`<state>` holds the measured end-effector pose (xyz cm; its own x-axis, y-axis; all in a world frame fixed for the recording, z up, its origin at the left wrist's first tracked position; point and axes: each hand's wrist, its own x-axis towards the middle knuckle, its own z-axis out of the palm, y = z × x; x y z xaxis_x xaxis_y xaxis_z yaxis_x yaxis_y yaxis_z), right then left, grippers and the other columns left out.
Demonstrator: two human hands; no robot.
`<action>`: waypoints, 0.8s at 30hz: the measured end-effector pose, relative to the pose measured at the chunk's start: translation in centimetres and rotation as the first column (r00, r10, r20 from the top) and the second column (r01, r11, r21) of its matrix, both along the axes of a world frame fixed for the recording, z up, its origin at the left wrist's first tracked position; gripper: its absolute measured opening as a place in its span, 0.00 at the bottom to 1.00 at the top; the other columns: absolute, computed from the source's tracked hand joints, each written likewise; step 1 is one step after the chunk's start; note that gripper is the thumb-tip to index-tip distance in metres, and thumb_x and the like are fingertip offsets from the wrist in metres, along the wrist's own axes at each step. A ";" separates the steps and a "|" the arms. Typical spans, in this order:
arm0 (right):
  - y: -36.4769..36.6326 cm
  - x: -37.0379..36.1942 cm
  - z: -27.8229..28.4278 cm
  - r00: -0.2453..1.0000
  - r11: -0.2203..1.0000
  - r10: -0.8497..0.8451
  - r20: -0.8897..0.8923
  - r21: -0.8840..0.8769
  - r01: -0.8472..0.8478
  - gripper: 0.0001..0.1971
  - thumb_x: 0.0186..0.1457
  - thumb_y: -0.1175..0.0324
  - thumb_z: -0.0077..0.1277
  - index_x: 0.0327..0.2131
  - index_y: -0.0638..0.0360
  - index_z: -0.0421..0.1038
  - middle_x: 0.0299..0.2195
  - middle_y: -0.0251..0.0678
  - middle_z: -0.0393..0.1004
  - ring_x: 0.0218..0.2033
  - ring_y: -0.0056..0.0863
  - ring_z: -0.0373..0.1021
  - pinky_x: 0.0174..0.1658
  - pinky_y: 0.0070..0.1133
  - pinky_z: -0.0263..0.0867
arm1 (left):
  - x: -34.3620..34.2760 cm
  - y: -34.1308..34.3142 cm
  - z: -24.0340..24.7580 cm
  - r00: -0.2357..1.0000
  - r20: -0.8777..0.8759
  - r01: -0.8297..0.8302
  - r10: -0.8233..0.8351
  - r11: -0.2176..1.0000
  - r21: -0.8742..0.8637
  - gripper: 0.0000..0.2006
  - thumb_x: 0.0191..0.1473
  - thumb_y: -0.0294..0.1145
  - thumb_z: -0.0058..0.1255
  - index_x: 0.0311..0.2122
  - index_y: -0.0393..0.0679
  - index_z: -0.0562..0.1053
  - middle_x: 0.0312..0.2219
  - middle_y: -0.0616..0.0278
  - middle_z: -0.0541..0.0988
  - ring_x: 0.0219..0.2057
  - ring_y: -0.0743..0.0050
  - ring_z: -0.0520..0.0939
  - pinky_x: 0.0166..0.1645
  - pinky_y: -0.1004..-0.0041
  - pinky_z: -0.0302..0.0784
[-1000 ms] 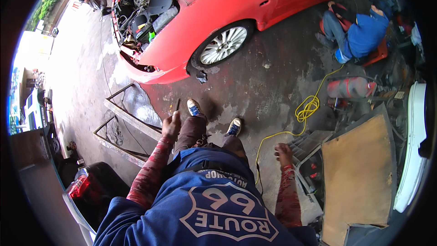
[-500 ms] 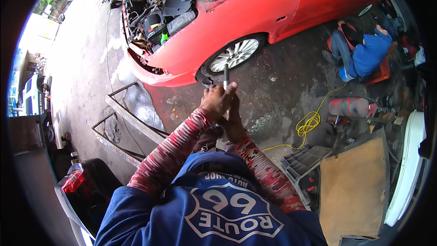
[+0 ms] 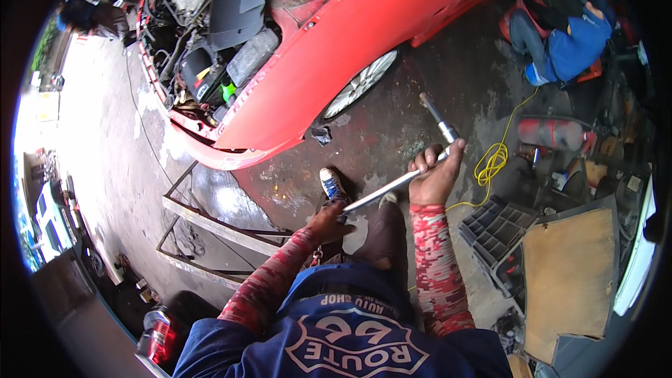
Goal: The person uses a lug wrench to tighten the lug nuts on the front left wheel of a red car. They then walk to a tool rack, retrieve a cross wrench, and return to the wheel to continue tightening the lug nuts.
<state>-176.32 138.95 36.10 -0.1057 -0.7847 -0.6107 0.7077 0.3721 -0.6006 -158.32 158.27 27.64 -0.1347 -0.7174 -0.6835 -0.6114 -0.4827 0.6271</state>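
Note:
A long silver socket wrench (image 3: 397,183) slants across in front of my body. My right hand (image 3: 432,178) is closed around its upper part, near the head, where an extension with a socket sticks out toward the far left. Around the lower end of the handle is my left hand (image 3: 326,225), its fingers partly hidden. Beyond the wrench stands a red car (image 3: 350,49) with its engine bay uncovered. Its front wheel (image 3: 360,84) has pale spokes. A small dark piece (image 3: 321,134) lies on the floor beside the front bumper.
A metal frame (image 3: 210,220) lies on the floor to the left. At right are a yellow hose (image 3: 492,166), a red-grey cylinder (image 3: 549,133), a black tray (image 3: 500,227) and a brown board (image 3: 570,276). A person in blue (image 3: 577,45) sits at the far right; another bends near the car's front.
My hands have moved apart along the wrench, the right one outward to the right, the left one down and left. The handle now shows lengthwise. The view has shifted and turned.

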 end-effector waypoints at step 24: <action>-15.7 9.8 -51.3 0.963 0.893 0.210 0.171 0.367 -0.260 0.06 0.63 0.64 0.46 0.34 0.55 0.65 0.18 0.30 0.62 0.16 0.24 0.62 0.19 0.23 0.62 | 6.0 -16.7 -10.8 0.950 0.288 -0.162 0.121 0.979 0.123 0.18 0.56 0.31 0.53 0.52 0.39 0.71 0.27 0.45 0.78 0.29 0.56 0.84 0.31 0.66 0.75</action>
<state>-166.50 123.28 -15.24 0.1484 -0.4804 -0.8644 0.6301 0.7196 -0.2918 -152.27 141.53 16.86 0.1710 -0.6070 -0.7761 -0.6702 -0.6491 0.3600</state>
